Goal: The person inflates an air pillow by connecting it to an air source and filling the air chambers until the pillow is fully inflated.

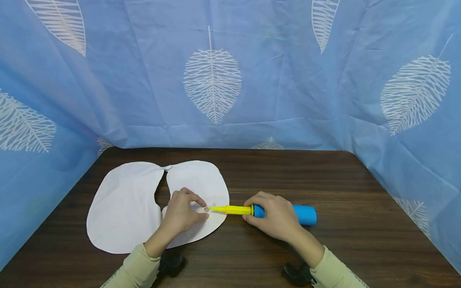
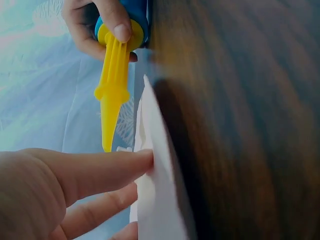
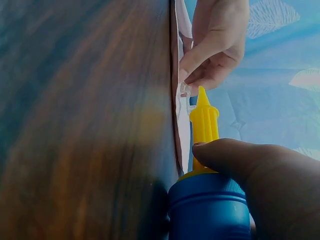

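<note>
A white, flat, two-lobed inflatable lies limp on the table, with a small clear valve on its right lobe. My left hand pinches around the valve's base, thumb and index finger at either side of it. A hand pump with a blue barrel and a tapered yellow nozzle lies level in my right hand. Those fingers grip the barrel's front end near the yellow collar. In the right wrist view, the nozzle tip is close beside the valve and the left fingertips.
The dark wooden table stretches right of the pump and in front of the arms. Blue cloth with white leaf prints hangs behind the table and along both sides. A black wrist device sits under each forearm.
</note>
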`<act>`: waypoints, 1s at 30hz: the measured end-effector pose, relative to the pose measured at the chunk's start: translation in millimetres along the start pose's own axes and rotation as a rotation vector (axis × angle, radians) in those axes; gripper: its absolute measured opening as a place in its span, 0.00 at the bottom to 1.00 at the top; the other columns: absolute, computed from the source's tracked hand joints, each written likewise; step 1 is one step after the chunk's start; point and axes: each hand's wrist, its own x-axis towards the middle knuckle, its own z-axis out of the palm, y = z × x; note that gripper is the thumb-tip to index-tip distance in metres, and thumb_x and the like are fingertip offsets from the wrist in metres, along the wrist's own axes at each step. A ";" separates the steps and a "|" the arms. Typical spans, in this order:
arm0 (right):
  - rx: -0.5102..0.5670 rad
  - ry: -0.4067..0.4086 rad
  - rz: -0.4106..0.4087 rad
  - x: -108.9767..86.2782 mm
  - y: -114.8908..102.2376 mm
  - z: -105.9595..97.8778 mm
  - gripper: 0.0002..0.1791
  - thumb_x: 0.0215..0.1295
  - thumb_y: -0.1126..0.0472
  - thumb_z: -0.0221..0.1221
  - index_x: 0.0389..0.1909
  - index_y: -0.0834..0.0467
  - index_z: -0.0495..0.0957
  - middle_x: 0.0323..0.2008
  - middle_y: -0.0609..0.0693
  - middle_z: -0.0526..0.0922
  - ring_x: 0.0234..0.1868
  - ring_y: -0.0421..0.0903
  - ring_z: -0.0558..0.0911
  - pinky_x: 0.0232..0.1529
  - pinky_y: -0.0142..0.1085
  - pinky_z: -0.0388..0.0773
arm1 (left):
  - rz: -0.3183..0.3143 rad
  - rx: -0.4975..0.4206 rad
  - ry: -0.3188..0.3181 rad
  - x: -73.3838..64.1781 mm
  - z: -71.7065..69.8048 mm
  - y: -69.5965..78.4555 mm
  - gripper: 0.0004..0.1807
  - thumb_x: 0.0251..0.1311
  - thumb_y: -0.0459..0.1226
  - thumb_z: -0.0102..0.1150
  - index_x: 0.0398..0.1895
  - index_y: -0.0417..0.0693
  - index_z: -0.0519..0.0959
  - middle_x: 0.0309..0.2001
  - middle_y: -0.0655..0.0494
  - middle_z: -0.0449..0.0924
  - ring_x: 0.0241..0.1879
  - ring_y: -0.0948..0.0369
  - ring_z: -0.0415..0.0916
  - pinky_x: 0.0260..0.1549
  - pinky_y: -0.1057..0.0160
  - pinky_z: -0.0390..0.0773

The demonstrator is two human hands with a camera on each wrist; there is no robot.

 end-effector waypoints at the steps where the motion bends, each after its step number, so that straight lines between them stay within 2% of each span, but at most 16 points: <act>1: -0.002 -0.001 0.002 0.3 -0.2 0.2 0.13 0.61 0.43 0.77 0.46 0.37 0.89 0.44 0.34 0.88 0.31 0.34 0.73 0.32 0.31 0.70 | -0.006 -0.009 -0.004 0.0 0.3 0.4 0.09 0.46 0.35 0.85 0.31 0.52 0.93 0.46 0.50 0.82 0.53 0.48 0.73 0.51 0.48 0.74; 5: -0.006 -0.002 0.007 0.8 -0.9 0.3 0.13 0.60 0.44 0.77 0.45 0.36 0.89 0.44 0.34 0.88 0.33 0.35 0.76 0.33 0.32 0.72 | -0.038 -0.031 -0.022 0.2 0.9 2.1 0.08 0.47 0.34 0.84 0.29 0.49 0.90 0.46 0.49 0.81 0.53 0.49 0.71 0.50 0.52 0.72; 10: -0.011 -0.001 0.007 0.8 -1.3 0.3 0.13 0.60 0.44 0.77 0.45 0.36 0.89 0.44 0.34 0.88 0.33 0.35 0.76 0.33 0.33 0.72 | -0.065 -0.037 -0.032 1.0 2.9 1.5 0.08 0.48 0.34 0.83 0.28 0.46 0.89 0.47 0.47 0.80 0.52 0.48 0.70 0.52 0.49 0.71; 17: -0.009 -0.004 0.004 0.7 -2.4 0.8 0.13 0.61 0.44 0.77 0.45 0.36 0.89 0.44 0.35 0.88 0.32 0.34 0.74 0.33 0.32 0.70 | -0.069 -0.077 -0.019 1.3 4.4 -0.7 0.06 0.50 0.32 0.80 0.27 0.44 0.88 0.47 0.46 0.80 0.52 0.48 0.69 0.53 0.49 0.71; 24: 0.011 -0.018 -0.017 0.8 -3.4 0.6 0.13 0.60 0.43 0.77 0.45 0.36 0.89 0.44 0.33 0.88 0.35 0.33 0.77 0.36 0.32 0.74 | -0.072 -0.085 -0.043 1.4 1.1 -1.3 0.05 0.51 0.32 0.79 0.29 0.45 0.89 0.48 0.47 0.80 0.55 0.48 0.69 0.54 0.50 0.72; 30: 0.028 -0.034 -0.023 0.6 -3.6 0.2 0.13 0.60 0.44 0.77 0.45 0.35 0.89 0.44 0.32 0.88 0.34 0.32 0.77 0.37 0.33 0.74 | -0.078 -0.116 -0.035 2.2 -0.7 0.2 0.04 0.52 0.32 0.77 0.30 0.46 0.89 0.48 0.47 0.82 0.56 0.48 0.70 0.54 0.49 0.72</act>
